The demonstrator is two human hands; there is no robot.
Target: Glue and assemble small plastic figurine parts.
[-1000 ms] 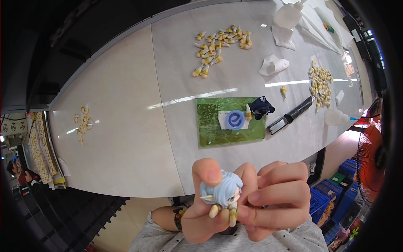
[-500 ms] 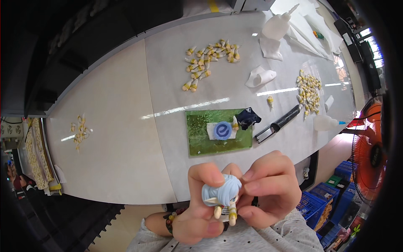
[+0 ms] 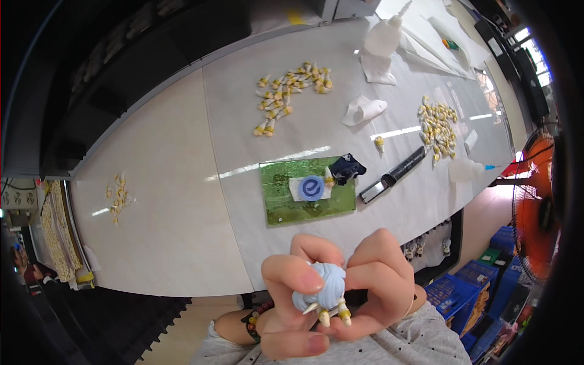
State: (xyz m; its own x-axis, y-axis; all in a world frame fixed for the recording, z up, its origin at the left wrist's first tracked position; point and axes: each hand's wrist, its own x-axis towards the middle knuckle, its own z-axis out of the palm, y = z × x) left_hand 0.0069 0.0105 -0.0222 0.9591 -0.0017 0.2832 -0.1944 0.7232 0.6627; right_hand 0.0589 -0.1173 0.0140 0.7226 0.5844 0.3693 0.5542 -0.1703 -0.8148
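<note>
Close to my lap I hold a small figurine [image 3: 329, 283] with pale-blue hair, a pointed ear and little limbs with yellow bands. My left hand [image 3: 281, 304] grips it with the thumb over the hair. From the other side, my right hand [image 3: 382, 277] pinches it with curled fingers, close to the limbs. The hands hide much of its body. Beyond them lies a green slab [image 3: 286, 210] bearing a small blue round cup [image 3: 311, 188], one limb piece and a crumpled dark scrap [image 3: 348, 169].
Loose limb pieces lie in a far group [image 3: 286, 91], a right pile [image 3: 438, 125] and a left cluster [image 3: 118, 198]. A black-and-silver tool [image 3: 395, 176], white squeeze bottles [image 3: 383, 38] and crumpled tissue [image 3: 364, 111] are on the table. An orange fan [image 3: 535, 213] and blue crates [image 3: 462, 283] stand at right.
The figurine has tipped and turned, so the crown of its hair shows and its face no longer does. My right fingers have shifted closer around it. The whole view has shifted slightly.
</note>
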